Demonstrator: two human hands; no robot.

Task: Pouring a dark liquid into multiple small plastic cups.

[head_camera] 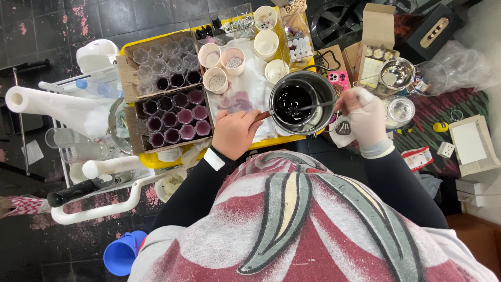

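A steel saucepan (321, 89) holds dark purple liquid (290, 99). My left hand (235, 133), bare, grips the pan's handle at its left side. My right hand (365, 117), in a white glove, holds a thin metal stirring rod (313, 106) whose tip dips into the liquid. The pan hovers over the right part of a yellow tray (151, 159). To the left, a cardboard box (131, 117) holds rows of small cups (177, 117) filled with purple liquid.
Another box of clear cups (162, 57) and several paper cups (224, 62) sit on the tray over a stained cloth (245, 94). A small steel pot (396, 73), a pink phone (338, 78) and cartons lie right. A paper roll (52, 104) and bottles stand left.
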